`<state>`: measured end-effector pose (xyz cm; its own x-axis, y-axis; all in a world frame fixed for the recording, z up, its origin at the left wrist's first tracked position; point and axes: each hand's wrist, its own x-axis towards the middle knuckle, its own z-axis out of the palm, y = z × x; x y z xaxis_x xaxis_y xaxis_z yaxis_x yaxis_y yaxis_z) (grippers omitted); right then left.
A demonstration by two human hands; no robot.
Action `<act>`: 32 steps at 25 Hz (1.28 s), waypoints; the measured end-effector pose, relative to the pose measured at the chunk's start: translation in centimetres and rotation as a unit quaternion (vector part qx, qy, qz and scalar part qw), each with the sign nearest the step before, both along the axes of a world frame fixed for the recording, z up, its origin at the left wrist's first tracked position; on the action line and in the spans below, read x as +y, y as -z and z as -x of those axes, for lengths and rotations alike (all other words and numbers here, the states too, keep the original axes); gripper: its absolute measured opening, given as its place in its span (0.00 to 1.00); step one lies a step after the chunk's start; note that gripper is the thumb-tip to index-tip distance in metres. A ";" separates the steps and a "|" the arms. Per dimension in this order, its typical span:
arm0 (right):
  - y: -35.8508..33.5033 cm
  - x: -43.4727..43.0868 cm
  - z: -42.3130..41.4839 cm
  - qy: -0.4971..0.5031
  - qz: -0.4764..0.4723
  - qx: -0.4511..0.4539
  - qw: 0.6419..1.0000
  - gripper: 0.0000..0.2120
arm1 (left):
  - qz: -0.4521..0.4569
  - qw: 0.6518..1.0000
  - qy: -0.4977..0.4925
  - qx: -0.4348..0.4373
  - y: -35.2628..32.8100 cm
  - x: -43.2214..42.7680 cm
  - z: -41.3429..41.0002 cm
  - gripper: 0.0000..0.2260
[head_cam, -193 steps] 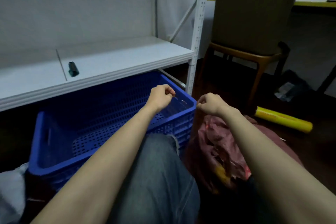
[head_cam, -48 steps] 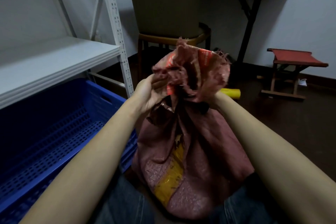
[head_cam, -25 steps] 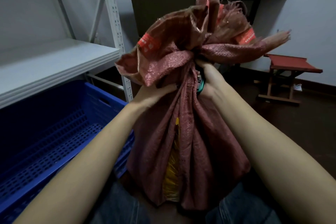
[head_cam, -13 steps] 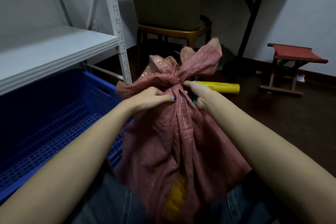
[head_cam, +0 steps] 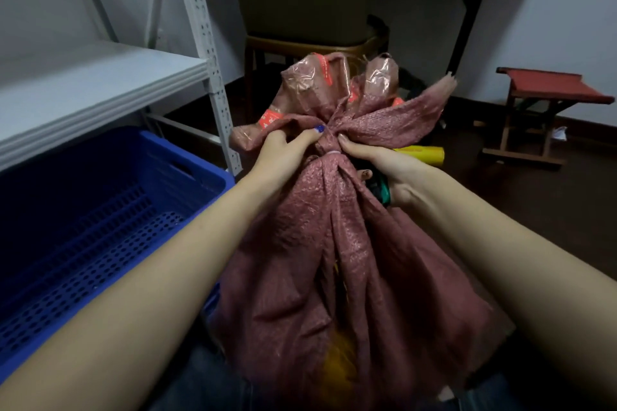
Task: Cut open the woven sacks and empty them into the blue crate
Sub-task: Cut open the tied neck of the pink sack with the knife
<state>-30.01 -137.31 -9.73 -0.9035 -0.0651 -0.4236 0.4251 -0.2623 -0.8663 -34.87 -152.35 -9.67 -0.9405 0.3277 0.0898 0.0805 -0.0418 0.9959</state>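
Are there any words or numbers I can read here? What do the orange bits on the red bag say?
Lower orange strip on the woven sack, left of the tied neck: white marks, too blurred to read.
Upper orange strip on the sack's left flap: white marks, too small to read.
Nothing else here shows any words, numbers or signs.

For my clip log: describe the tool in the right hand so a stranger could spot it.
Start at the big reddish woven sack in the middle, tied at its neck. Just right of the neck, the right hand curls around a small dark tool. Its teal-green end sets it apart from the yellow roll behind.
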 end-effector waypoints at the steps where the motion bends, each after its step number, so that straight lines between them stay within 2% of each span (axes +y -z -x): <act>1: 0.2 0.2 0.2 0.007 -0.006 -0.005 1.000 0.14 | 0.004 1.000 -0.008 -0.016 0.1 0.3 0.2 0.04; 4: 1.1 0.2 0.7 0.042 -0.025 -0.043 0.998 0.14 | 0.041 0.994 -0.032 -0.093 1.4 1.1 0.9 0.05; 7: 1.1 0.3 0.7 0.055 -0.070 -0.064 0.994 0.10 | 0.063 0.990 -0.048 -0.114 2.5 1.1 1.4 0.03; 11: 0.3 1.9 0.2 0.102 -0.162 -0.077 0.978 0.04 | 0.028 0.986 -0.096 -0.133 2.5 -0.2 2.6 0.06; 17: -1.0 6.1 -2.8 0.078 -0.230 -0.085 0.966 0.09 | -0.062 0.958 -0.192 -0.205 2.9 -2.8 3.8 0.07; 20: -1.2 7.1 -3.8 0.109 -0.182 -0.036 0.977 0.11 | -0.106 0.940 -0.218 -0.241 3.3 -3.5 4.4 0.05; 24: -2.5 5.4 -4.2 0.068 -0.097 0.051 0.992 0.05 | -0.124 0.937 -0.191 -0.264 3.4 -3.2 4.5 0.03; 28: -2.7 3.6 -3.6 0.049 -0.027 0.099 0.993 0.14 | -0.135 0.943 -0.156 -0.261 2.8 -2.3 3.4 0.08; 32: -2.5 2.1 -3.0 0.048 -0.058 0.100 0.992 0.05 | -0.134 0.948 -0.129 -0.260 2.5 -2.0 2.3 0.08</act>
